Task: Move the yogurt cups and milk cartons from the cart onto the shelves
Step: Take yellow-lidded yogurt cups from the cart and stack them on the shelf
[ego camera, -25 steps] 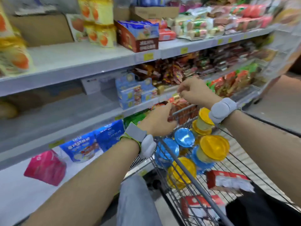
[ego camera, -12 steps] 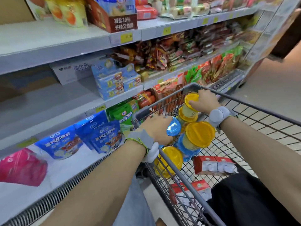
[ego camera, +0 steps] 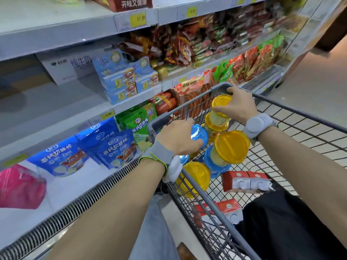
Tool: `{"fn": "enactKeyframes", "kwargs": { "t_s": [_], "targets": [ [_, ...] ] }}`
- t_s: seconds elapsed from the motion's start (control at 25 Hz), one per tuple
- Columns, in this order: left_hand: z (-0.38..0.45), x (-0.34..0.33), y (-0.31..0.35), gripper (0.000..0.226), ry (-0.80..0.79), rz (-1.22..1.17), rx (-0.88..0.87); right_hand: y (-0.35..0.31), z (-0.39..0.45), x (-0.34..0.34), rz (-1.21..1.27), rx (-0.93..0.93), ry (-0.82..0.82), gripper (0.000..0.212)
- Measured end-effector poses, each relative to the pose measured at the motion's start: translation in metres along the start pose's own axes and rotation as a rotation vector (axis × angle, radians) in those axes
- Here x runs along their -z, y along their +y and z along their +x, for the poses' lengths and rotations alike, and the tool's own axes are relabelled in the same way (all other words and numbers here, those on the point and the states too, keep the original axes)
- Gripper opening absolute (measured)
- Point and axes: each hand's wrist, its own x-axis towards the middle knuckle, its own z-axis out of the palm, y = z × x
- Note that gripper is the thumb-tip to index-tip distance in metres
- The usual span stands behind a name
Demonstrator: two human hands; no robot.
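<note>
Both hands now grip cups: left hand (ego camera: pixel 178 137) on the blue-lidded cup (ego camera: pixel 200 135), right hand (ego camera: pixel 237 107) at one o'clock clasping a yellow-lidded cup (ego camera: pixel 220 109), seemingly ready for lifting shelfward.

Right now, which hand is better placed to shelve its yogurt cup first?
Left. The left hand grips a blue-lidded cup on the cart's shelf side; the right hand holds a yellow-lidded cup farther from the shelves.

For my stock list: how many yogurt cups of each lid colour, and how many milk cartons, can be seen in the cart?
Yellow-lid yogurt cups: 4
Blue-lid yogurt cups: 3
Red milk cartons: 4
Total: 11 visible; more may be hidden beneath.
</note>
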Motion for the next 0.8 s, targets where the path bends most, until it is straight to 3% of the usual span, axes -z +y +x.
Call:
{"fn": "enactKeyframes", "kwargs": {
  "t_s": [0.12,0.24,0.56,0.68,0.8],
  "targets": [
    [0.000,-0.001,0.000,0.055,0.014,-0.011,0.016,-0.006,-0.006,0.010,0.055,0.014,0.075,0.090],
    [-0.001,0.003,0.002,0.069,0.036,-0.053,0.042,-0.019,-0.013,0.023,0.161,0.036,0.098,0.084],
    [-0.005,0.009,0.003,0.114,0.174,-0.261,0.101,-0.052,-0.040,0.040,0.568,0.232,-0.354,0.059],
    [-0.004,0.005,0.003,0.098,0.217,-0.268,0.127,-0.053,-0.046,0.036,0.540,0.259,-0.434,0.057],
    [-0.004,0.004,0.003,0.071,0.169,-0.093,0.168,-0.053,-0.049,0.037,0.245,0.222,-0.517,0.056]
  ]
}}
